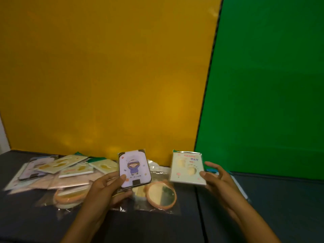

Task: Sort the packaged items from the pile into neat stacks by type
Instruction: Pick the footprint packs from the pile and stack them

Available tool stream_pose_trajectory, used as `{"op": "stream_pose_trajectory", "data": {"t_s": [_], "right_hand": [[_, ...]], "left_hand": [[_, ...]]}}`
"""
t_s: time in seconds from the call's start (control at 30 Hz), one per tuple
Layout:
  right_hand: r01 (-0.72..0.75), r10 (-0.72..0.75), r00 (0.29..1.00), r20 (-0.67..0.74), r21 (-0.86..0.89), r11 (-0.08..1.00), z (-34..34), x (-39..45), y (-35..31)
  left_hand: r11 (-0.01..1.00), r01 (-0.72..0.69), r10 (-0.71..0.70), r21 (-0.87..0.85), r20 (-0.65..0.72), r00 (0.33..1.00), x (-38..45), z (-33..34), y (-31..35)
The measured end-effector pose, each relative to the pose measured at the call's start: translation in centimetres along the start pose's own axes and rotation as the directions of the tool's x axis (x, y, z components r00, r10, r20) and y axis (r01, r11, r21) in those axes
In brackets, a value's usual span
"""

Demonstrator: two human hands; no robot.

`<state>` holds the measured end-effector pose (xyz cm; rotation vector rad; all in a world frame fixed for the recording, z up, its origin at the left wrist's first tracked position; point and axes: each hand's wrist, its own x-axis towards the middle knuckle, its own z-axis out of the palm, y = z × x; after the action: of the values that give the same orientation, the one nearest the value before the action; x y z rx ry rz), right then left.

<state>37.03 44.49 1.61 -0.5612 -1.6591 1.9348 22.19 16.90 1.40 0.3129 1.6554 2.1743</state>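
My left hand [105, 186] grips a lilac rectangular packet with a cartoon figure [134, 170], held upright above the pile. My right hand [217, 179] grips a cream square packet printed "HAPPY DAY" [188, 168] by its right edge, lifted at the right of the pile. The pile of packaged items [57, 172] lies on the dark surface at the left: cream square packets, pink flat packets, another lilac packet. A round orange-rimmed mirror in a clear bag [161, 194] lies below the held lilac packet, and another round orange item [70, 195] lies left of my left hand.
A yellow panel [105, 76] and a green panel [263, 85] stand upright behind the dark tabletop [157, 228]. A seam [199, 207] runs down the tabletop between my hands. Something blue and white [240, 185] lies partly hidden behind my right hand.
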Motion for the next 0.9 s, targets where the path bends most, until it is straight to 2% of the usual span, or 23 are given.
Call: {"op": "stream_pose_trajectory", "data": {"t_s": [0.27,0.47,0.7,0.9], "right_hand": [[0.076,-0.076,0.986,-0.149,-0.009,0.997,-11.7,-6.2,-1.7],[0.070,-0.069,0.977,-0.202,-0.003,0.998,-18.5,-9.3,-2.3],[0.075,-0.078,0.965,-0.251,-0.020,0.997,-22.7,-9.5,-2.9],[0.058,-0.072,0.959,-0.275,-0.060,0.997,-24.3,-7.7,-2.8]], "left_hand": [[0.999,0.017,-0.014,-0.035,0.083,0.996,-4.7,10.3,-3.5],[0.999,-0.024,0.021,0.024,0.118,0.993,-7.3,16.9,-6.1],[0.993,-0.051,0.026,0.106,0.225,0.974,-6.9,22.1,-7.8],[0.939,-0.145,0.062,0.311,0.260,0.964,-3.0,25.7,-9.6]]}}
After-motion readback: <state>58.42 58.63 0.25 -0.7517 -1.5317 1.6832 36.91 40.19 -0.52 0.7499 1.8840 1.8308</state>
